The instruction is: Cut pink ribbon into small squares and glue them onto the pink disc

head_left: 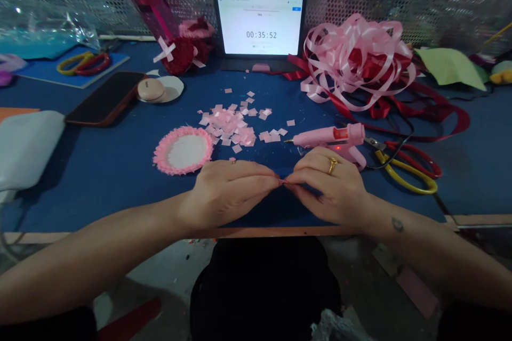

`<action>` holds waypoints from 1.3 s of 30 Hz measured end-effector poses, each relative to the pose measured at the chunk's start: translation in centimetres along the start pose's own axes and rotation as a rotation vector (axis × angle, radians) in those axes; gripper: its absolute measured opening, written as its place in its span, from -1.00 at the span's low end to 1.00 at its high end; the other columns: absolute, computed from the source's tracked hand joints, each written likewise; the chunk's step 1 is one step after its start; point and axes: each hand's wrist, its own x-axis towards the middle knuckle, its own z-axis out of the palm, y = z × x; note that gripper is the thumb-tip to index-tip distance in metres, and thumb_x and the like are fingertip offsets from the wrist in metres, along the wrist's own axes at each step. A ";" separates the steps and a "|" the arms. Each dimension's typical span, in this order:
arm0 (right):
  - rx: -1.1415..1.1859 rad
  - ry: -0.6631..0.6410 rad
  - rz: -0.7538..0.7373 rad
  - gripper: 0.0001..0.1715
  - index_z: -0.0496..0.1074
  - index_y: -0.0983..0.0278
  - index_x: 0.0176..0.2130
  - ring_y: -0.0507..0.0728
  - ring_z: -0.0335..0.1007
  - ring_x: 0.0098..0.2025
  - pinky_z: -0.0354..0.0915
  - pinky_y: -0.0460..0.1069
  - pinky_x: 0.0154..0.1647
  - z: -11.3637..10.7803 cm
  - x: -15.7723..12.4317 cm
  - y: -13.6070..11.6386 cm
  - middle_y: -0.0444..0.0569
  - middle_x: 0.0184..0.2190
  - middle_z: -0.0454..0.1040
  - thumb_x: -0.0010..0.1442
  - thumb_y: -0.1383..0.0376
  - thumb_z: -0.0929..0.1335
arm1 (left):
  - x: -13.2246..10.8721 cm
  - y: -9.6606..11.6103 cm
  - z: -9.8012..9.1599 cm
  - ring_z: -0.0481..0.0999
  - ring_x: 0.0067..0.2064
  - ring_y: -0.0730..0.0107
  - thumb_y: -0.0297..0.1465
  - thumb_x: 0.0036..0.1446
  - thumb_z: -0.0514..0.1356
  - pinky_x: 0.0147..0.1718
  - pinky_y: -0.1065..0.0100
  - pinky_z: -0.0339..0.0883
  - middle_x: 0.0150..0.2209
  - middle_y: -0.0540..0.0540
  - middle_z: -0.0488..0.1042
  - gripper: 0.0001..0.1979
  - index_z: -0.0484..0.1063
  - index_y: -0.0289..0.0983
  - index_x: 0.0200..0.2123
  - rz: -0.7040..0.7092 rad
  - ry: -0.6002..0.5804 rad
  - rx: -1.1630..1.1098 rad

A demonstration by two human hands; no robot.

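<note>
Between my fingertips is a small pink ribbon piece (282, 181), mostly hidden. My left hand (236, 189) pinches it from the left, and my right hand (330, 184), with a gold ring, pinches it from the right. Just beyond my left hand lies a round white disc edged with pink ribbon folds (186, 151). A loose pile of pink ribbon squares (230, 123) is spread behind it. The pink glue gun (328, 136) rests behind my right hand, its nozzle pointing left and a small red light showing.
A tablet (260, 21) showing a timer stands at the back. Tangled pink ribbon (360, 64) and red-yellow scissors (412, 168) lie right. A phone (107, 98), other scissors (84, 63) and a white device (30, 152) are left. The wooden table edge (260, 232) runs below my hands.
</note>
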 end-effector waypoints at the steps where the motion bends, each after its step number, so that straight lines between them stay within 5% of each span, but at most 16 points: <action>1: 0.001 0.002 -0.002 -0.90 0.42 0.31 -0.37 0.06 0.33 -0.34 0.34 -0.01 -0.26 0.0 0.0 0.0 -0.06 -0.43 0.46 0.16 0.44 0.31 | 0.0 0.0 0.0 0.58 -0.39 0.55 -0.53 0.05 0.27 -0.46 0.59 0.44 -0.36 0.00 0.61 -0.93 0.49 -0.27 -0.36 0.001 0.002 -0.008; 20: -0.031 -0.026 -0.022 -0.88 0.41 0.30 -0.35 0.08 0.29 -0.34 0.33 0.00 -0.26 0.0 0.1 -0.1 -0.05 -0.42 0.45 0.19 0.44 0.29 | -0.3 -0.4 0.0 0.60 -0.34 0.46 -0.53 0.10 0.21 -0.40 0.50 0.51 -0.31 -0.04 0.61 -0.92 0.47 -0.26 -0.32 0.043 -0.047 -0.029; 31: -0.056 -0.012 -0.055 -0.89 0.40 0.34 -0.38 0.09 0.26 -0.36 0.32 0.01 -0.28 0.1 0.2 0.0 -0.01 -0.44 0.44 0.17 0.46 0.30 | -0.1 -0.3 0.4 0.57 -0.34 0.56 -0.61 0.07 0.19 -0.34 0.55 0.48 -0.34 0.01 0.59 -0.83 0.44 -0.26 -0.30 0.018 -0.006 -0.076; 39: -0.090 -0.037 -0.056 -0.84 0.40 0.34 -0.41 0.08 0.24 -0.38 0.31 -0.01 -0.31 0.0 0.3 -0.1 -0.03 -0.46 0.42 0.19 0.47 0.29 | 0.2 0.0 0.5 0.54 -0.46 0.58 -0.54 0.08 0.20 -0.50 0.58 0.40 -0.49 0.07 0.54 -0.90 0.35 -0.26 -0.34 -0.010 0.019 0.041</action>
